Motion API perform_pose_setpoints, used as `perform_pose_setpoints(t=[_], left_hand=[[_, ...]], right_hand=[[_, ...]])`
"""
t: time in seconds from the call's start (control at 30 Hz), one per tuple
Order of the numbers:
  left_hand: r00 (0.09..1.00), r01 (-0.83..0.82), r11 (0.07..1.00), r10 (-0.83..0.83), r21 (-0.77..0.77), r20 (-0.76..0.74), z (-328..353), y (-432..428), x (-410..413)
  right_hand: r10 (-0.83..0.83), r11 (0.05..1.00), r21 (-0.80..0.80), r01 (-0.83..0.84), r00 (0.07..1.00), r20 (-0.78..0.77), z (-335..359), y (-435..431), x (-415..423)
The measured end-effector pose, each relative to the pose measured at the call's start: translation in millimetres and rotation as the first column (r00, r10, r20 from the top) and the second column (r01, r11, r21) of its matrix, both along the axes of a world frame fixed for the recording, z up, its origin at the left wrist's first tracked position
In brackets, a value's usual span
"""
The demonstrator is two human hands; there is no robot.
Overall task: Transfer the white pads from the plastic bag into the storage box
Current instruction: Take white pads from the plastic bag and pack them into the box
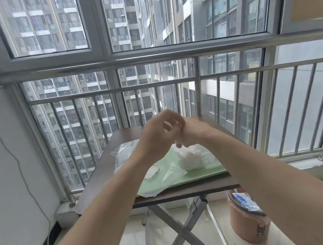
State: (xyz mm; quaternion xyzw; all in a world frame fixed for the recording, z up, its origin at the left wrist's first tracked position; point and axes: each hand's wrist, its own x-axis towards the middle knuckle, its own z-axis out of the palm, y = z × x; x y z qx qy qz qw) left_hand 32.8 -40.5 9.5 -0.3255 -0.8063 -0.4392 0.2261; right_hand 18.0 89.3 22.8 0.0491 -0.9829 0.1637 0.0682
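Observation:
Both my hands are raised together above the folding table (107,178), holding none of the task's objects. My left hand (157,134) has its fingers curled against the wrist of my right hand (191,133), whose fingers hang loosely downward. Below them a clear plastic bag (191,158) bulging with white pads lies on a pale green tray (181,179). One loose white pad (153,171) lies on the tray in front of the bag. A second, flatter clear bag (123,155) lies to the left on the table. I see no storage box.
A steel railing (103,91) and windows stand right behind the table. A brown waste bin (245,218) with a plastic liner and wrappers stands on the floor at the right. A thin cable (20,166) hangs down the white wall on the left.

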Motion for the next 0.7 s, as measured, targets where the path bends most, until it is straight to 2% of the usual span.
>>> perform_pose_setpoints(t=[0.17, 0.27, 0.37, 0.43, 0.5, 0.53, 0.6, 0.7], left_hand=[[1.000, 0.017, 1.000, -0.017, 0.022, 0.024, 12.3, -41.5, 25.3], [0.994, 0.064, 0.993, -0.055, -0.101, 0.095, 13.5, -70.1, 35.7], [0.998, -0.062, 0.995, 0.063, -0.077, 0.006, 4.8, -99.6, 34.9], [0.984, -0.176, 0.954, 0.171, -0.243, -0.040, -4.1, -112.7, 28.5], [0.963, -0.252, 0.848, 0.270, -0.466, -0.030, -16.1, -118.5, 21.1], [0.955, -0.278, 0.837, 0.294, -0.472, -0.041, -21.0, -119.5, 16.3], [0.946, -0.321, 0.876, 0.314, -0.359, -0.081, -21.4, -119.1, 11.2], [0.931, -0.365, 0.900, 0.348, -0.240, -0.109, -13.6, -117.8, 4.4]], right_hand=[[0.113, 0.994, -0.013, -0.113, 0.993, -0.020, 12.7, -43.4, 2.8], [0.117, 0.993, -0.030, -0.116, 0.993, 0.022, 16.6, -60.1, 9.6], [0.040, 0.999, -0.018, -0.041, 0.995, -0.087, 22.5, -67.6, 19.2], [0.052, 0.998, -0.039, -0.057, 0.993, -0.109, 26.7, -69.8, 32.1], [0.166, 0.982, -0.091, -0.163, 0.985, 0.034, 26.7, -74.1, 48.3], [0.222, 0.972, -0.117, -0.206, 0.965, 0.139, 23.8, -77.8, 56.0], [0.285, 0.958, -0.128, -0.257, 0.912, 0.295, 12.2, -88.3, 63.7], [0.248, 0.949, 0.121, -0.291, 0.927, 0.283, -15.3, -106.5, 55.0]])
